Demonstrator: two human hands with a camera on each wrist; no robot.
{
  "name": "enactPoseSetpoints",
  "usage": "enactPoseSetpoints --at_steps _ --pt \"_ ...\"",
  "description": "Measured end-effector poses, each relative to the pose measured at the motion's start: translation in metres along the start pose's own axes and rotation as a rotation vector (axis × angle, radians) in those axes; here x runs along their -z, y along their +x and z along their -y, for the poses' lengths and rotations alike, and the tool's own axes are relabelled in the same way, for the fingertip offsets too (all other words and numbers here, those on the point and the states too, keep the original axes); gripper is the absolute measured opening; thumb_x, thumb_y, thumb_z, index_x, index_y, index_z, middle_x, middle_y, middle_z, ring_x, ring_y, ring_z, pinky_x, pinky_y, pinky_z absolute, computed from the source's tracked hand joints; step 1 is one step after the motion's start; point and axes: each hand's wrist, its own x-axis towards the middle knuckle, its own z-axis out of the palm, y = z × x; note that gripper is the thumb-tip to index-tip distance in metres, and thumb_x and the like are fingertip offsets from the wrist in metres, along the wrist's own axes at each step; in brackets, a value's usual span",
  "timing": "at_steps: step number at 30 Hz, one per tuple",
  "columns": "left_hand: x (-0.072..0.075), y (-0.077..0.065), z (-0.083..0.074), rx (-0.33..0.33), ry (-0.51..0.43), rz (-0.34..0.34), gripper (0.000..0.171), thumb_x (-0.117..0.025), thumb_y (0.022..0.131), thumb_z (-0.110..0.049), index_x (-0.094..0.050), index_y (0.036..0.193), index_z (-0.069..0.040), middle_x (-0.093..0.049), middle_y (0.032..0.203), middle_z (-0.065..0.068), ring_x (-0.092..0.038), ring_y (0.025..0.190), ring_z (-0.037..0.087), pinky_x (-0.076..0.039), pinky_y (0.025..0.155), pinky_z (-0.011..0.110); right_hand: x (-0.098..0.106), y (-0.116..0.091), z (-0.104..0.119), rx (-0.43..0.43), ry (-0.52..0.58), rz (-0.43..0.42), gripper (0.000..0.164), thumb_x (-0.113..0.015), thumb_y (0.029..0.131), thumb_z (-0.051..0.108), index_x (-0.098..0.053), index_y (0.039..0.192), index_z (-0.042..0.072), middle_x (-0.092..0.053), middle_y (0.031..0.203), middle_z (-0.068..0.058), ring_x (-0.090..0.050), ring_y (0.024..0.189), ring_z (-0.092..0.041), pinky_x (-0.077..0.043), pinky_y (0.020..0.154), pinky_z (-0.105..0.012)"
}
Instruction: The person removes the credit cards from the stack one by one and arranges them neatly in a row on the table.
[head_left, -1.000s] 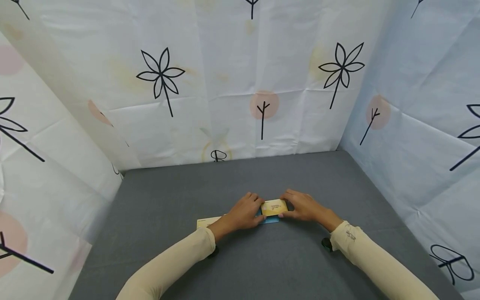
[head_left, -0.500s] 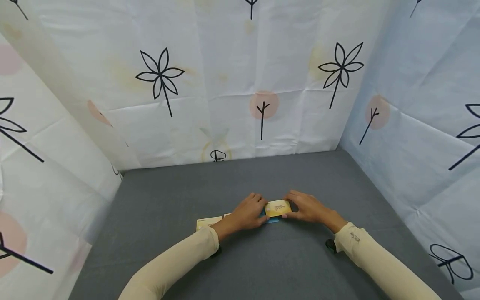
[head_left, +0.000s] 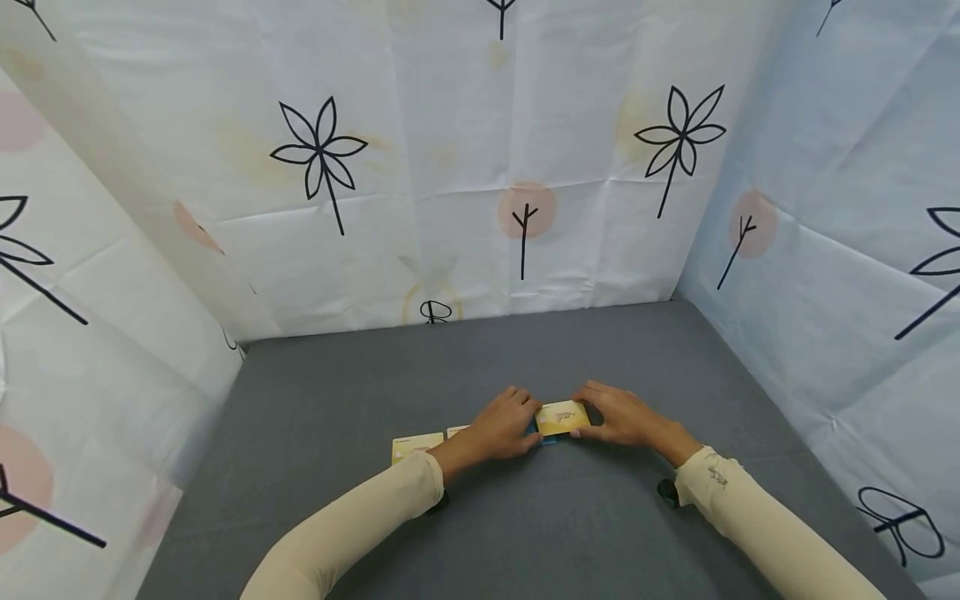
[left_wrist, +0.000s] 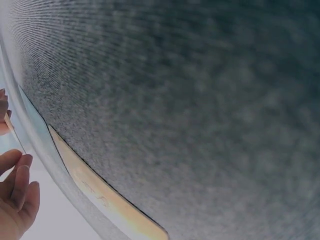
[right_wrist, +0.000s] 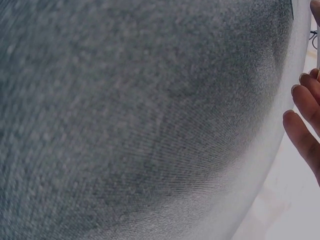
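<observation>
A small yellow card (head_left: 563, 418) is held by its two short ends, pinched by my left hand (head_left: 504, 427) and my right hand (head_left: 621, 419). It overlaps a blue card (head_left: 552, 440) in the head view, hiding most of it. In the left wrist view the held card (left_wrist: 14, 132) shows nearly edge-on, raised off the table between the two hands' fingertips. The right wrist view catches only some fingers (right_wrist: 306, 107) of the right hand at its edge.
On the grey tabletop (head_left: 480, 517), a pale yellow card (head_left: 417, 445) lies left of my left hand. Beside it, another card (head_left: 455, 431) is mostly covered by the left wrist. Patterned white cloth walls (head_left: 450, 167) close off the back and sides.
Both hands have shifted slightly to the right, carrying the yellow card between them. More of the card beside my left wrist now shows.
</observation>
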Motion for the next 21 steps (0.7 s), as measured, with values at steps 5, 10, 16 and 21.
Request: enactPoseSetpoints --at_steps 5,10,16,21 --pt "0.000 0.001 -0.003 -0.009 0.012 -0.003 0.049 -0.068 0.095 -0.045 -0.063 0.131 -0.013 -0.064 0.119 0.003 -0.056 0.102 0.017 -0.048 0.088 0.031 -0.001 -0.002 -0.001 -0.012 -0.012 0.002 0.051 -0.077 0.087 0.046 -0.067 0.123 0.011 -0.059 0.103 0.005 -0.048 0.077 -0.002 -0.042 0.067 -0.026" --pt "-0.002 0.004 -0.008 -0.011 0.043 0.010 0.048 -0.068 0.094 -0.046 -0.064 0.129 -0.013 -0.064 0.117 0.003 -0.056 0.100 0.017 -0.048 0.087 0.030 -0.001 -0.005 -0.004 -0.008 -0.018 0.004 0.050 -0.078 0.087 0.045 -0.067 0.122 0.011 -0.058 0.102 0.005 -0.047 0.076 -0.001 -0.041 0.066 -0.025" --pt "-0.006 0.009 -0.012 -0.013 0.057 0.020 0.048 -0.067 0.094 -0.047 -0.064 0.128 -0.014 -0.064 0.118 0.002 -0.056 0.101 0.017 -0.048 0.088 0.031 0.000 -0.009 -0.007 -0.014 -0.020 0.007 0.050 -0.077 0.087 0.045 -0.067 0.121 0.011 -0.057 0.099 0.006 -0.043 0.073 -0.002 -0.037 0.064 -0.023" --pt "-0.008 0.011 -0.014 -0.008 0.060 0.032 0.047 -0.068 0.094 -0.046 -0.064 0.127 -0.014 -0.065 0.118 0.003 -0.056 0.100 0.017 -0.047 0.088 0.031 0.000 -0.010 -0.008 -0.030 -0.021 0.019 0.050 -0.077 0.087 0.046 -0.067 0.121 0.010 -0.058 0.101 0.005 -0.046 0.075 -0.002 -0.040 0.066 -0.025"
